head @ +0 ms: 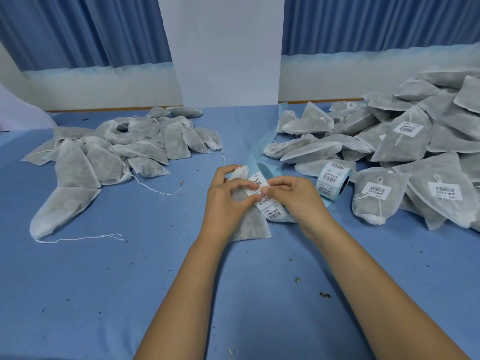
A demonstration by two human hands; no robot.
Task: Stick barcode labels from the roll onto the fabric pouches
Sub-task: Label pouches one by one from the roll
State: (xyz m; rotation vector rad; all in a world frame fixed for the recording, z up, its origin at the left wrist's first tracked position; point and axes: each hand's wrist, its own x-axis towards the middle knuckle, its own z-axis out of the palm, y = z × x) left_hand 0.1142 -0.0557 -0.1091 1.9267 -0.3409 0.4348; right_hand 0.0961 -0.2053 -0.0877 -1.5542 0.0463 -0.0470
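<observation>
A grey fabric pouch (pixel 250 227) lies on the blue table in front of me, and my left hand (pixel 228 196) grips its upper part. A strip of barcode labels (pixel 272 211) on blue backing runs across the pouch. My right hand (pixel 291 194) pinches this strip at its upper end, its fingertips meeting my left thumb. The label roll (pixel 333 179) lies just right of my hands, with the strip leading off it.
A heap of unlabelled pouches (pixel 117 152) with loose white strings lies at the left. A larger pile of pouches (pixel 405 146), some bearing barcode labels, fills the right side. Used blue backing (pixel 265 141) trails toward the back. Small dark crumbs dot the blue table (pixel 130 281).
</observation>
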